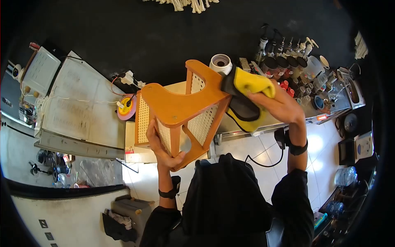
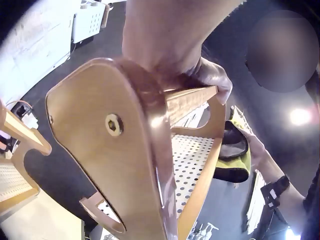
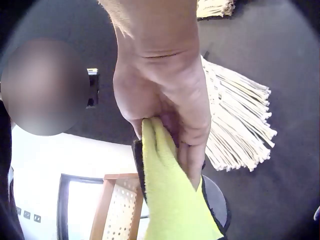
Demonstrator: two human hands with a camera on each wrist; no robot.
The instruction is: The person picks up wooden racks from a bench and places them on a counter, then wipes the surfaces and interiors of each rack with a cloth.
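Note:
In the head view, an orange-brown wooden rack with white perforated panels is held tilted over the counter. My left hand grips it by a corner post, thumb and fingers wrapped round the wood. A hex bolt head shows on its curved end board in the left wrist view. My right hand bunches a yellow and dark grey cloth between thumb and fingers. That cloth lies right at the rack's right end, its grey side toward the wood.
A second similar wooden rack stands behind on the counter. To the left are a pink and yellow cable reel and a large pale board. Jars, bottles and glasses crowd the counter at right. A white round container stands behind.

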